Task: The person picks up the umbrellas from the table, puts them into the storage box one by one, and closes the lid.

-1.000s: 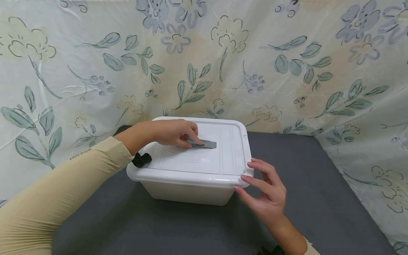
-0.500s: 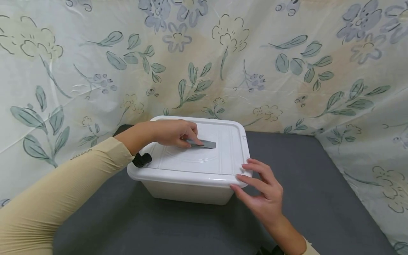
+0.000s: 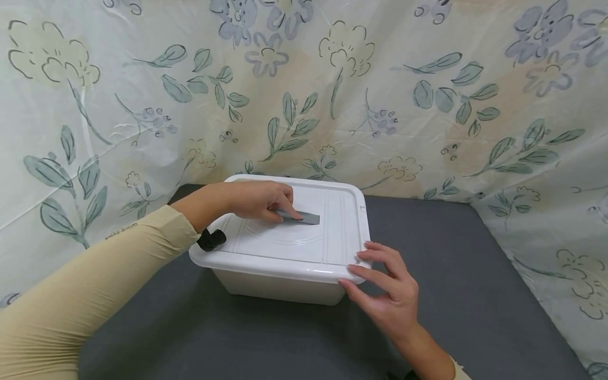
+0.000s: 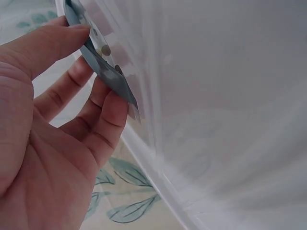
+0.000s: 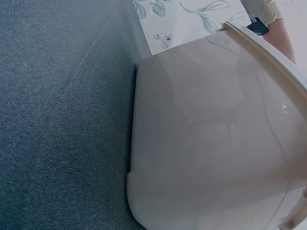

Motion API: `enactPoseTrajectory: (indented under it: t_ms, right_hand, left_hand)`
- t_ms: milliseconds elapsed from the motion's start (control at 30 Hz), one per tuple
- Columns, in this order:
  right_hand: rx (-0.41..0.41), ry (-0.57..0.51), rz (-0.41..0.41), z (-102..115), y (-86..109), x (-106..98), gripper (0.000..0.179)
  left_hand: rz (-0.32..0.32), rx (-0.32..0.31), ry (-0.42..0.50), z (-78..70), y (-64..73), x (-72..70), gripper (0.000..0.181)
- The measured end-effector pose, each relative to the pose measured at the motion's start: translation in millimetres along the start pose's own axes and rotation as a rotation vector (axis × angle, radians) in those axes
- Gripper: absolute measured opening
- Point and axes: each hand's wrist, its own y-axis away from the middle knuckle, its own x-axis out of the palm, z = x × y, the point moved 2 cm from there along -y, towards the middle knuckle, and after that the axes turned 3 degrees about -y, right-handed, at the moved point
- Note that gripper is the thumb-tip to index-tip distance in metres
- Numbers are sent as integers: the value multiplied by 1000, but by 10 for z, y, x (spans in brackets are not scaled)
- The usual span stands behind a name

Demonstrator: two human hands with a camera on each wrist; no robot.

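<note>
A white plastic storage box [image 3: 280, 287] with a white lid [image 3: 304, 243] on it stands on the dark grey table. My left hand [image 3: 258, 199] reaches across the lid and grips its flat grey handle [image 3: 309, 218]. In the left wrist view, thumb and fingers pinch this grey handle [image 4: 103, 64] from both sides. At the lid's near right corner, my right hand [image 3: 391, 295] holds the rim, fingertips on top and thumb at the lower edge. The right wrist view shows the box's side wall [image 5: 206, 124] but not the right hand.
Dark grey cloth [image 3: 456, 279] covers the table around the box. A floral curtain [image 3: 351, 105] hangs behind and at both sides, close to the box's far edge. A small black device [image 3: 211, 239] sits at my left wrist, over the lid.
The lid's right side has shifted slightly left and toward me, and the right hand moved left with its corner. The left hand keeps hold of the handle, almost in place.
</note>
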Motion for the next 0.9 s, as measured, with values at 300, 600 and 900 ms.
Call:
enactPoseTrajectory:
  t_ms: [300, 600, 900]
  right_hand:
    - [-4, -6, -8, -1, 8, 9, 24]
    - [-7, -2, -24, -6, 15, 19, 23]
    - [8, -6, -26, -8, 29, 21, 24]
  left_hand:
    - [20, -12, 114, 42, -7, -23, 39]
    - [40, -19, 133, 66, -32, -23, 39]
    - [22, -27, 131, 78, -7, -27, 41]
